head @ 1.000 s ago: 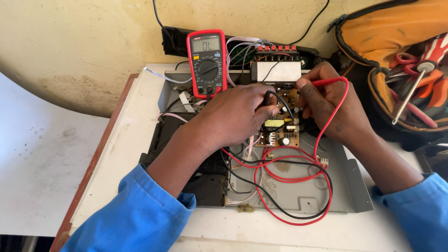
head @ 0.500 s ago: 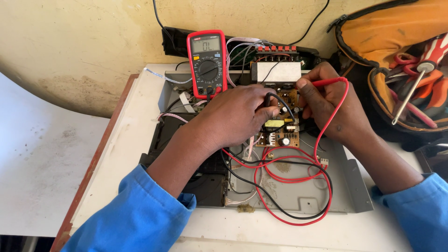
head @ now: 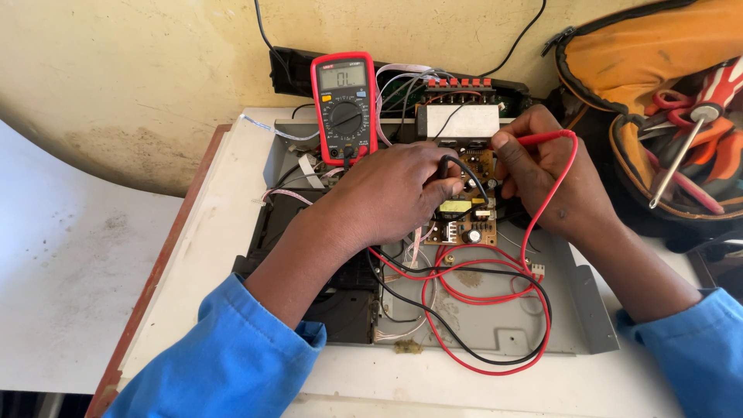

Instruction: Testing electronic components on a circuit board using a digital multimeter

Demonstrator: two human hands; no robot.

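Rough yellowish wall [head: 155, 70] fills the top of the head view, above a white bench [head: 209, 232] carrying an opened grey metal case [head: 573, 310]. A red meter [head: 344, 108] leans at upper centre. The circuit board [head: 464, 213] sits mid-frame, between both hands. The left hand [head: 387, 197] comes in from lower left, its fingers [head: 437, 174] clenched on the black probe [head: 457, 169], tip angled down and right onto the board. The right hand [head: 542, 182], from the right, pinches the red probe [head: 534, 139], which lies nearly level, pointing left. Red and black leads [head: 480, 310] loop below. An orange tool bag [head: 658, 116] sits upper right.
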